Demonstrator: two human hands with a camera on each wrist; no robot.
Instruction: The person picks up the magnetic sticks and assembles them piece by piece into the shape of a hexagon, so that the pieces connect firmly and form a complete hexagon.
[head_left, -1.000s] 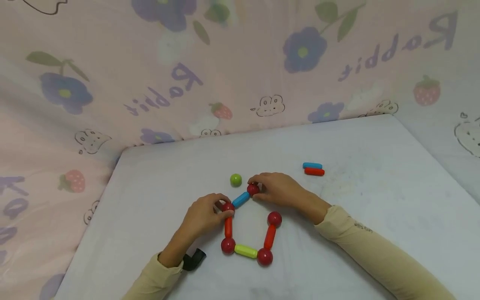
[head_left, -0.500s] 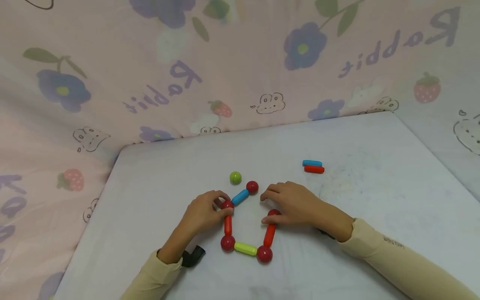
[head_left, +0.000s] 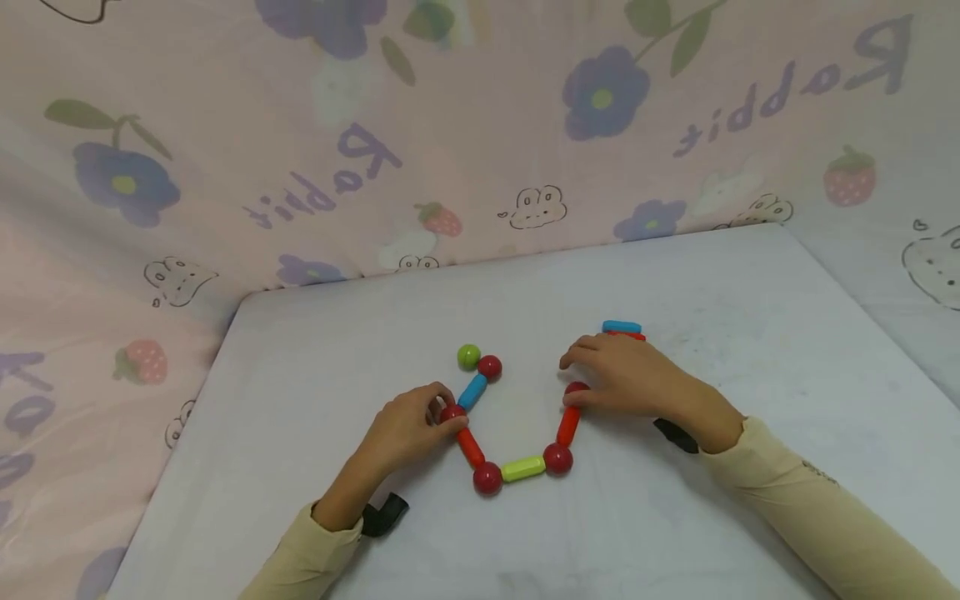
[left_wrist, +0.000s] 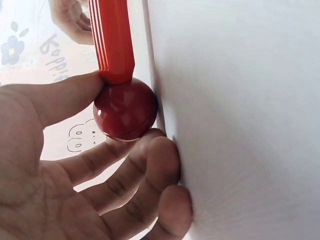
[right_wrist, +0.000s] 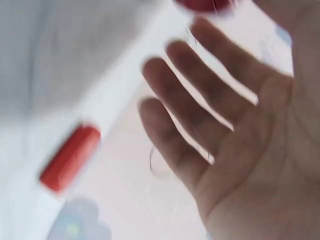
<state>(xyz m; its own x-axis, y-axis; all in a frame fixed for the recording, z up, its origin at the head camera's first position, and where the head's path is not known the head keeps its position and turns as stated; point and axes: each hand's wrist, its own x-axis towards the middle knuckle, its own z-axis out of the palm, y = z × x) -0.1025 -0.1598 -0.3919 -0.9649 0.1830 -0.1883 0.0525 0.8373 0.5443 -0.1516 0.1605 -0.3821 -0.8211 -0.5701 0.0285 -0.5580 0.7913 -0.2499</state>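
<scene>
Left hand (head_left: 408, 425) pinches the left red ball (left_wrist: 126, 110); right hand (head_left: 630, 377), fingers open, thumbs the far right ball (head_left: 577, 387).

Dark red balls (head_left: 487, 478) and green ball (head_left: 468, 357): plastic in look, smooth, high gloss. Red rod (left_wrist: 114, 40) and yellow-green rod (head_left: 523, 468): plastic-looking, faceted, soft sheen. Backdrop (head_left: 465, 142), printed matt cloth, lightly creased; sleeves (head_left: 810, 504), matt cloth; table (head_left: 360, 333), matt, faintly smudged.

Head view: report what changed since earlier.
The right hand released the farthest glossy red ball, which shifted left toward the glossy green ball, and reached the rightmost glossy red ball, which swung right and away. The left hand and green ball stayed put.
</scene>
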